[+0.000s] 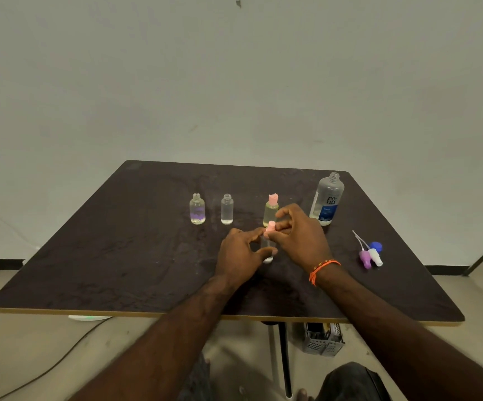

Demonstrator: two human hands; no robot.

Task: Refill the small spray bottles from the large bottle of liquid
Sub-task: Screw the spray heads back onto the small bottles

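On the dark desk (119, 256) the left hand (239, 254) closes loosely around the body of a small clear bottle (267, 250), thumb low near its base and fingers curled against its side, while the right hand (299, 234) pinches the pink spray cap (271, 227) at the bottle's neck between thumb and fingertips. Whether the cap is going on or coming off cannot be told from this view; either way the step seems to be a twist at the neck. To do it well, the left hand should keep the bottle upright and planted on the desk so nothing spills, and the right should turn the cap squarely on its threads rather than at a tilt, with the dip tube guided straight down the neck. Behind the hands stands a yellowish bottle (270, 214) with a pink flip cap, and to the left two uncapped small bottles, one with a violet tint low down (197, 211) and one clear (227, 211). The large bottle (327, 201) stands open at the right rear, well apart from the hands; its label reads "re-nu" in dark letters above a blue panel whose smaller print is too fine to read. Near the right edge lie loose spray heads (370, 256), purple and white, beside a blue cap (376, 246).
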